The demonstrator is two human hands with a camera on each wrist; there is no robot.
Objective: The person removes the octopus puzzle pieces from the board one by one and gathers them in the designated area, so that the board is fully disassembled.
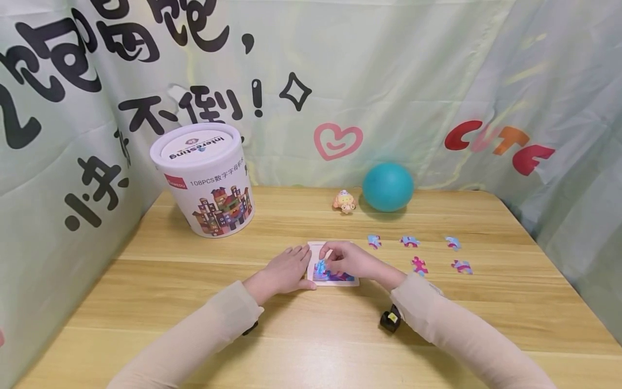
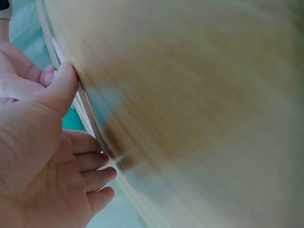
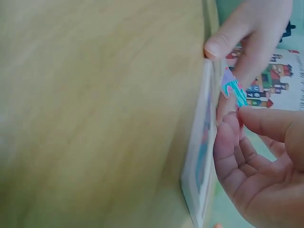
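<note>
A small puzzle tray [image 1: 315, 250] with a pale border lies on the table, its lower part filled with blue and purple pieces. My left hand [image 1: 286, 272] rests at the tray's left edge, the thumb touching its near corner and the fingers extended along the side. Over the tray, my right hand [image 1: 351, 262] pinches a puzzle piece [image 3: 233, 89] between thumb and fingertips. That piece is turquoise and lilac with pink marks, held tilted just above the tray in the right wrist view. The right fingers hide part of the tray in the head view.
Several loose puzzle pieces [image 1: 419, 265] lie to the right of the tray. A white lidded bucket [image 1: 206, 181] stands at the back left. Toward the back are a small figurine [image 1: 344, 202] and a teal ball [image 1: 387, 187]. Printed cloth [image 1: 389, 81] hangs behind the wooden table [image 1: 194, 302].
</note>
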